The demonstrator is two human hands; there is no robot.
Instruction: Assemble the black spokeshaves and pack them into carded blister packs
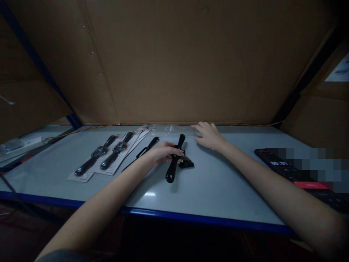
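Left hand grips a black two-handled tool over the middle of the tabletop; right hand is at the clear plastic packaging along the far edge, whether holding it I cannot tell. Two carded tools lie left.

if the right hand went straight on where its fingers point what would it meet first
Probably the clear plastic packaging, lying just to the left of the right hand; depth is unclear, so they may already be touching.
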